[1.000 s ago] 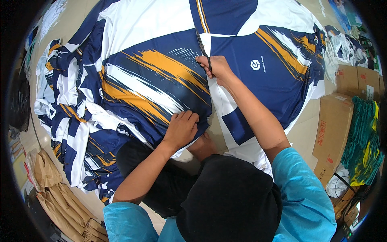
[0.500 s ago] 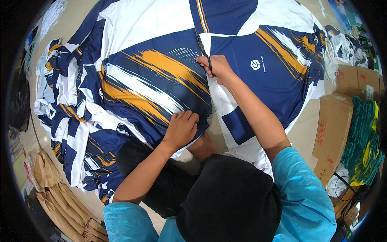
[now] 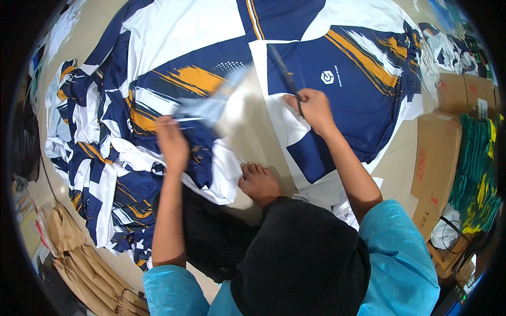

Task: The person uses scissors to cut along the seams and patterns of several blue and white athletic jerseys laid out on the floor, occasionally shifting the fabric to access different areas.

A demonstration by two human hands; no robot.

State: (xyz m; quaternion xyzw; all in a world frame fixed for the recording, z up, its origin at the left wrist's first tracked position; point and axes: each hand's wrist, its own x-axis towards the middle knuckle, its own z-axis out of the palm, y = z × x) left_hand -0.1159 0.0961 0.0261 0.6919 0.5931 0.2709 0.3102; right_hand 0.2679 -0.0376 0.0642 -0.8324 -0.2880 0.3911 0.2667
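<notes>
A navy, white and orange printed fabric (image 3: 337,100) lies spread over the floor, split by a long gap in the middle. My left hand (image 3: 173,145) is closed on the left-hand panel of printed fabric (image 3: 192,81), pulling it back so that its pale underside shows, blurred by motion. Over the right-hand part, my right hand (image 3: 315,110) grips dark scissors (image 3: 287,73), blades pointing up and away from me. The scissors sit above the navy area beside the white strip; whether they touch the cloth I cannot tell.
My bare foot (image 3: 261,181) rests on the tiled floor by the gap. Crumpled printed fabric (image 3: 100,205) is heaped at left, near brown paper (image 3: 87,258). Cardboard boxes (image 3: 435,163) and green and yellow cloth bundles (image 3: 474,174) stand at right.
My left hand has moved left and up, lifting and folding back the left panel, which opens the gap. My right hand with the scissors has moved right and nearer to me.
</notes>
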